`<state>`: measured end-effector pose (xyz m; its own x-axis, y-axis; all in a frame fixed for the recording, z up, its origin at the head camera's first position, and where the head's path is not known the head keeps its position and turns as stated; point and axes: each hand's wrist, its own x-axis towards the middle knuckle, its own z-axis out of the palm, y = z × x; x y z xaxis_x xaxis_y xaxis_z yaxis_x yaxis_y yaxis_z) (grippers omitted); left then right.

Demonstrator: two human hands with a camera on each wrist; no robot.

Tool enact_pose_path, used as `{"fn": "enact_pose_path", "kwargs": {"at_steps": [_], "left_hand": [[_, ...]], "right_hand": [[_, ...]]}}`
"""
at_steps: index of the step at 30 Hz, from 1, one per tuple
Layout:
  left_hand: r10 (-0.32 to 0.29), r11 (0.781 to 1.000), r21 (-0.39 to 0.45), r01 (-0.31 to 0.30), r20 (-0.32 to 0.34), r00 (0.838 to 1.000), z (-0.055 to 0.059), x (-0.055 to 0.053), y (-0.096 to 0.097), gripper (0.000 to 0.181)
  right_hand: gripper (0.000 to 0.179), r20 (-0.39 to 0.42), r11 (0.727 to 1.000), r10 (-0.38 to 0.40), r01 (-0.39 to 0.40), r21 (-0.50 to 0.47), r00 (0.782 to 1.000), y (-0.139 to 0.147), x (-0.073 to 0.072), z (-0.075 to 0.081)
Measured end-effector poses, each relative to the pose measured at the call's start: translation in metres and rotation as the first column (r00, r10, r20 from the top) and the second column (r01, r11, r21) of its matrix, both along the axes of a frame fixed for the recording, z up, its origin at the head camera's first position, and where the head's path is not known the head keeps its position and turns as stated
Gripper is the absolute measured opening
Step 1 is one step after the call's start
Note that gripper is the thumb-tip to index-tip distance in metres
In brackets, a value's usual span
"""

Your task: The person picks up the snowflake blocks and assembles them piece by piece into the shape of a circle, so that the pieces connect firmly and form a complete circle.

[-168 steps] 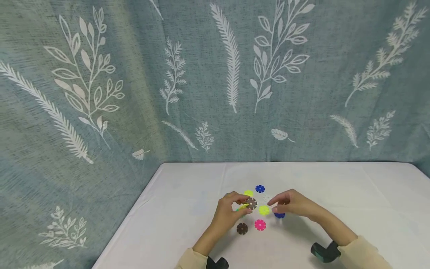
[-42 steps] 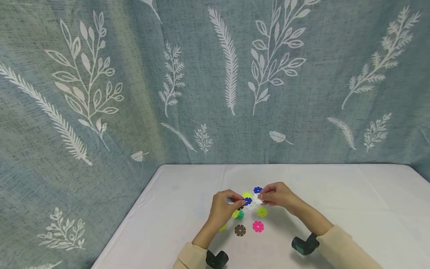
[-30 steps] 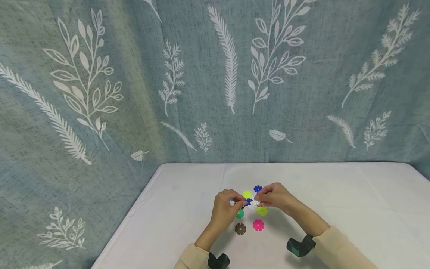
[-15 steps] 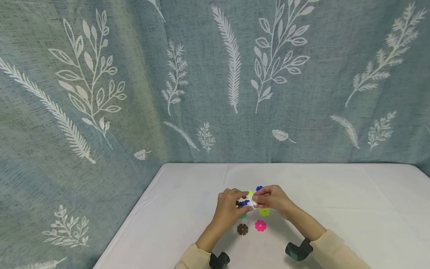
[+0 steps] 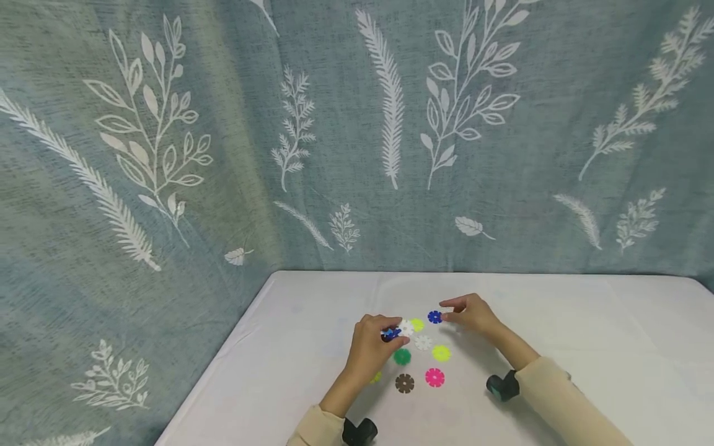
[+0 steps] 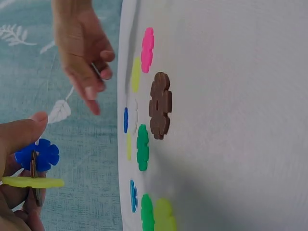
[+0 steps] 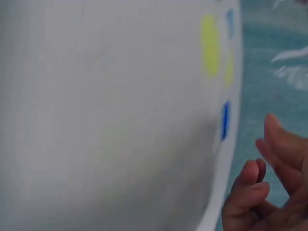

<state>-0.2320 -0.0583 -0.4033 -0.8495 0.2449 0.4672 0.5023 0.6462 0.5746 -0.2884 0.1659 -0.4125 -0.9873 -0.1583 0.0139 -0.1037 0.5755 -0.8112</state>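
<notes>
My left hand [image 5: 368,347] holds a joined cluster of notched, flower-shaped plastic discs above the table. In the left wrist view the cluster shows a yellow disc [image 6: 50,183], a brown disc [image 6: 33,166] set crosswise and a blue disc [image 6: 45,155] near the thumb. A white disc [image 5: 406,327] sits at the left fingertips in the head view. My right hand [image 5: 474,314] holds nothing; its thumb and fingers are apart, right at the edge of a loose blue disc [image 5: 434,317].
Loose discs lie on the white table [image 5: 558,347]: green [image 5: 402,357], brown [image 5: 405,383], pink [image 5: 435,377], yellow [image 5: 441,353] and white [image 5: 423,342]. A light blue disc [image 6: 133,196] lies near the left hand. A patterned curtain [image 5: 334,155] hangs behind.
My right hand has let go of the white disc and moved right and back; that disc stays with the left hand's cluster. Earlier the left hand held brown and yellow discs; a blue one joined since.
</notes>
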Motion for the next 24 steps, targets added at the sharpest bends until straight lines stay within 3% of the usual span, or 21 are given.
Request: {"fn": "enact_pose_path", "kwargs": {"at_steps": [5,9,13,17,24], "left_hand": [[0.016,0.999,0.036,-0.017,0.019,1.000,-0.001,0.000,-0.002,0.032],[0.041,0.997,0.061,-0.044,0.046,0.998,0.000,-0.001,-0.003,0.032],[0.045,0.996,0.074,-0.050,0.057,0.997,0.000,0.000,-0.002,0.031],[0.041,0.996,0.075,-0.043,0.028,0.999,0.001,0.001,-0.002,0.031],[0.048,0.997,0.060,-0.047,-0.012,0.999,0.002,0.001,-0.001,0.032]], "right_hand": [[0.036,-0.020,0.997,0.063,-0.062,0.055,0.998,0.001,-0.020,-0.016],[0.036,-0.001,0.996,0.023,-0.023,0.082,1.000,-0.004,-0.027,-0.021],[0.030,0.016,0.990,-0.035,0.033,0.140,0.999,-0.005,-0.025,-0.022],[0.023,-0.040,0.986,-0.034,0.040,0.163,0.999,-0.005,-0.023,-0.023],[0.011,-0.133,0.999,0.029,-0.025,0.035,0.991,-0.004,-0.010,-0.013]]}}
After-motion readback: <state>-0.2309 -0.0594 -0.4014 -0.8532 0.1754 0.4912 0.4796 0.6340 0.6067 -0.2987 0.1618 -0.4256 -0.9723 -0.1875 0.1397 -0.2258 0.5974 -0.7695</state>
